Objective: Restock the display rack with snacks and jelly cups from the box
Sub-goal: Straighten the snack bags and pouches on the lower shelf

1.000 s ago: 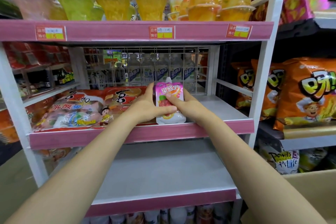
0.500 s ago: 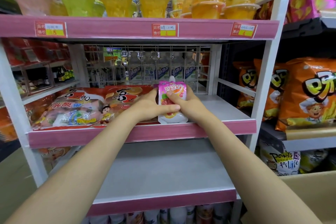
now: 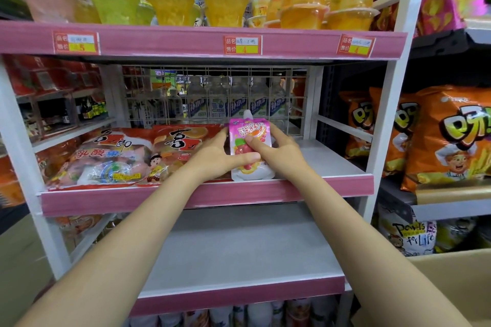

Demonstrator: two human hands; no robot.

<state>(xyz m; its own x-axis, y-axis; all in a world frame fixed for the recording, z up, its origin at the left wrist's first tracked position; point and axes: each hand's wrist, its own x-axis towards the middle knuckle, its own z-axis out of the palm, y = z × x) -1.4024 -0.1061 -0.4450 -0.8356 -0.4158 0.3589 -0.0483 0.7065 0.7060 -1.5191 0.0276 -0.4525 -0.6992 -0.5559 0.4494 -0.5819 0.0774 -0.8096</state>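
Shop shelving is filling the view, and a pink-edged display rack (image 3: 207,199) is standing in front of the person. On its top shelf, jelly cups (image 3: 170,0) are already sitting in a full row. On the middle shelf, two large snack bags (image 3: 114,159) are lying at the left end, while the right end is staying bare. Both hands are holding one pink jelly pouch (image 3: 249,148) upright at the front edge of the middle shelf, just beside the bags: the left hand (image 3: 220,156) is wrapping its side with the thumb across the front, and the right hand (image 3: 281,151) is pinching the other side. The lower shelf (image 3: 239,247) is carrying nothing. A cardboard box (image 3: 451,287) is showing at the lower right; its contents are hidden. I judge the restocking is only partly done, with much space left.
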